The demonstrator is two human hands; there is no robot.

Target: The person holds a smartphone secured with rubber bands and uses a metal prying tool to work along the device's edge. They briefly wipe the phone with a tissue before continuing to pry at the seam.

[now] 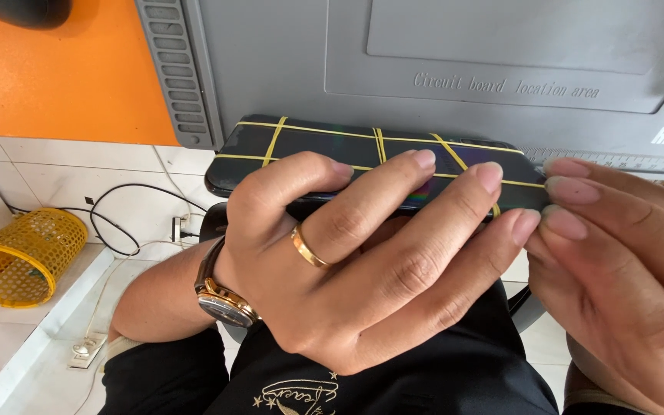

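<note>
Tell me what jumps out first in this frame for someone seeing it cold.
Centre frame, a black phone bound with crossing yellow rubber bands is gripped by the left hand, which wears a gold ring and a wristwatch. The right hand pinches the phone's right end. Behind them lies a grey work mat on an orange table, and a yellow mesh basket sits on the tiled floor at lower left.

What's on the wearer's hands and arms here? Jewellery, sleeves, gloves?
Both hands are bare, no gloves. The left hand wears a plain gold band ring on the ring finger and a wristwatch with a gold-toned case and a brown strap. No sleeve shows on the left forearm. The right hand shows no ring; its wrist is cut off by the frame edge.
</note>
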